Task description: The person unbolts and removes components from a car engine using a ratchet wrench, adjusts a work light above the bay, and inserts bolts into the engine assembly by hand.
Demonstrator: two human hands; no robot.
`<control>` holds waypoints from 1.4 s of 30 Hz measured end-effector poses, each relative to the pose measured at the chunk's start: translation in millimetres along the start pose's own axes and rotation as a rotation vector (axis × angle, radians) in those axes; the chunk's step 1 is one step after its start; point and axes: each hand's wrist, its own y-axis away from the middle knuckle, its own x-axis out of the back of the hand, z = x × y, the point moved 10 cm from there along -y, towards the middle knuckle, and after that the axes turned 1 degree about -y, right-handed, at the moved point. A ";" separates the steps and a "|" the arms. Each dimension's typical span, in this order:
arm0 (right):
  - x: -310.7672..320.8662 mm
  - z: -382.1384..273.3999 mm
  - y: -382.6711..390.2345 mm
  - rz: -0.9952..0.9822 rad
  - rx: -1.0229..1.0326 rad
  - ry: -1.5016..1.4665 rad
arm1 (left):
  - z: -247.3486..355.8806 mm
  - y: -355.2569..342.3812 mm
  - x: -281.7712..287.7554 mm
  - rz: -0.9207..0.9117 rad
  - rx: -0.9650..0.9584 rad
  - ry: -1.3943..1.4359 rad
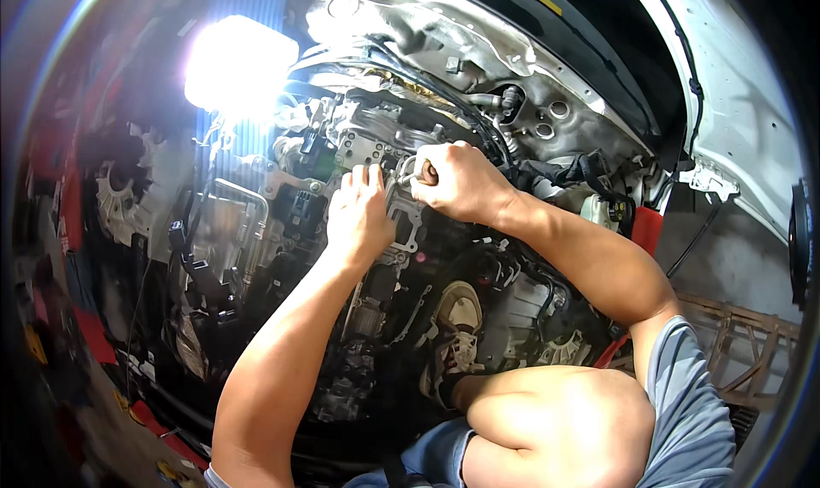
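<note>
My left hand (359, 210) is at the middle of the engine, fingers bent and close together over a metal part below a plate with holes (359, 146); what its fingertips grip is hidden. Just right of it, my right hand (457, 181) is closed around a small metal piece that I cannot make out. A pale metal flange with an opening (403, 230) shows beneath the hands. Hoses and cables (465, 116) run behind them.
A glaring work lamp (239, 61) sits upper left. The raised white hood (735, 104) is at right, a rusty metal frame (743, 351) below it. My shoe (453, 326) and bent knee (581, 420) are in the engine bay. Red covers (645, 227) lie along its edges.
</note>
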 end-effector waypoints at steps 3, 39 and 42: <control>-2.5 4.1 5.3 -0.008 0.008 -0.048 | -1.9 3.1 -2.0 0.009 0.033 0.013; 18.6 20.5 0.6 -0.181 0.024 -0.128 | 13.9 -44.5 -15.3 -0.192 -0.198 0.090; 11.9 15.3 -3.8 -0.206 0.031 -0.068 | 14.0 -47.2 -16.4 -0.212 -0.229 0.117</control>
